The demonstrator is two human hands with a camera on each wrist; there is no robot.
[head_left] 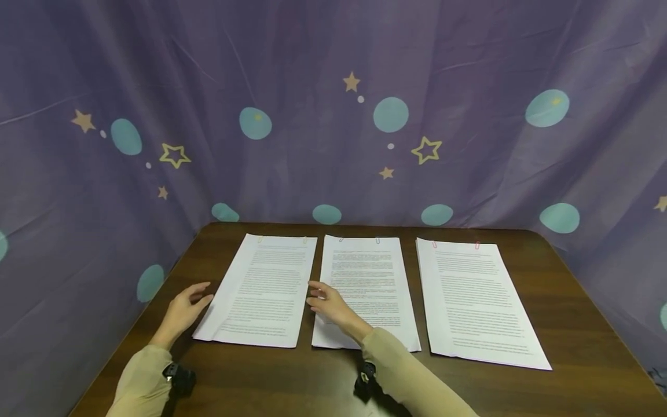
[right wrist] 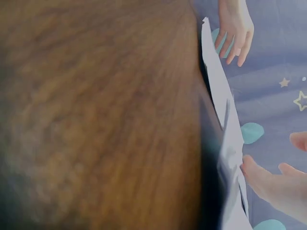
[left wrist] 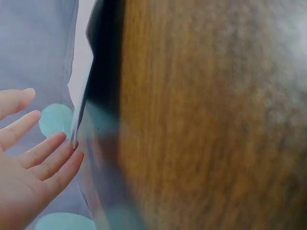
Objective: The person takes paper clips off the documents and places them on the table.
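Three printed paper stacks lie side by side on a brown wooden table (head_left: 573, 347): a left stack (head_left: 263, 286), a middle stack (head_left: 372, 278) and a right stack (head_left: 479, 301), each with small coloured clips at its top edge. My left hand (head_left: 189, 307) lies open on the table just left of the left stack, fingers straight; the left wrist view shows those fingers (left wrist: 45, 158) by the paper's edge. My right hand (head_left: 329, 304) rests open with relaxed fingers over the left edge of the middle stack. Neither hand holds anything.
A purple cloth backdrop (head_left: 333, 116) with stars and teal dots hangs close behind and around the table. Bare wood runs along the front edge (head_left: 292, 376) and to the right of the right stack. The table's left edge is near my left arm.
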